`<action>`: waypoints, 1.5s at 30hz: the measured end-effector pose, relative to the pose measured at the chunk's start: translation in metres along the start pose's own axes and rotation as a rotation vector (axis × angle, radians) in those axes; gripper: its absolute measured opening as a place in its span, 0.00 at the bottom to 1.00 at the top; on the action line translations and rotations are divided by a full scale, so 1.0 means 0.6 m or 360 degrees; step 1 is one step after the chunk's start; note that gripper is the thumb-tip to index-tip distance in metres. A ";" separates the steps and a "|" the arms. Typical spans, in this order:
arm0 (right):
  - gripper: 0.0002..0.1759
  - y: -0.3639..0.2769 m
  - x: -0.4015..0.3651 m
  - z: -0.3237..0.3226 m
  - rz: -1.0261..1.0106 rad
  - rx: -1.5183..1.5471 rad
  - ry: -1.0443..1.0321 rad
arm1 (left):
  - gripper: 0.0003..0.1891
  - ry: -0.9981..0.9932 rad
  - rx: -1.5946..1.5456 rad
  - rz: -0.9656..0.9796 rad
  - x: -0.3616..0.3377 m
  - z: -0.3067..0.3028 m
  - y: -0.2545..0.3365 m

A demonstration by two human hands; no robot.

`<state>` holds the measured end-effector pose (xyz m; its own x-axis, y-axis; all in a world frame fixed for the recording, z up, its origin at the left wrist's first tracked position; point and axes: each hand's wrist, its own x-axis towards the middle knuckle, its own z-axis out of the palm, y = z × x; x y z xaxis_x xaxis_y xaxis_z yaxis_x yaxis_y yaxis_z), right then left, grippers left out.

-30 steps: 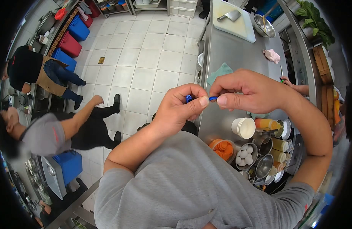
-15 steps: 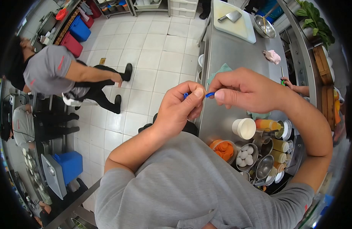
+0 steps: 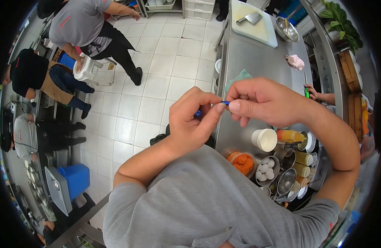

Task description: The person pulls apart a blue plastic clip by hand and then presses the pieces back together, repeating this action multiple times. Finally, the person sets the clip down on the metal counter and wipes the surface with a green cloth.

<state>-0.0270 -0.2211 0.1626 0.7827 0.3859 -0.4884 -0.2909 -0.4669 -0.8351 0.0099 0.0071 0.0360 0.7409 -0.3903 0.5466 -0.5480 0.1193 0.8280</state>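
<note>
Both hands meet in front of my chest, over the near edge of the steel counter. Between their fingertips runs a small, thin blue piece (image 3: 225,103), too small to name. My left hand (image 3: 192,115) is closed in a pinch on its left end, and more blue shows under those fingers. On the other end, the thumb and forefinger of my right hand (image 3: 260,101) press together. A green cloth (image 3: 240,78) lies on the counter behind my right hand, partly covered by it.
On the steel counter (image 3: 256,53) are a cutting board (image 3: 262,31) with a cleaver (image 3: 249,18), a metal bowl (image 3: 287,29), a pinkish lump (image 3: 295,62), white cups (image 3: 265,139), eggs (image 3: 265,169) and sliced carrots (image 3: 242,164). A co-worker carries a white stool (image 3: 88,68) at left.
My left hand has turned slightly, its fingers spreading wider around the pinch. The co-worker at left has moved up the frame with the stool, and another person has come into view.
</note>
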 end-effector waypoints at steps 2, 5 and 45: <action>0.26 0.003 0.002 -0.001 0.0002 0.0034 0.0032 | 0.03 0.0036 0.0061 0.0030 -0.001 0.000 0.005; 0.25 0.004 0.003 -0.002 -0.0005 0.0067 0.0069 | 0.02 0.0074 0.0024 0.0005 -0.004 0.000 -0.008; 0.20 0.002 -0.002 -0.014 -0.0130 -0.0150 -0.0045 | 0.05 -0.0383 -0.0669 -0.0594 0.002 -0.019 -0.005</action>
<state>-0.0235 -0.2289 0.1641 0.7854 0.4473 -0.4278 -0.1727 -0.5053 -0.8455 0.0167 0.0166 0.0358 0.7180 -0.6647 0.2067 -0.0316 0.2655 0.9636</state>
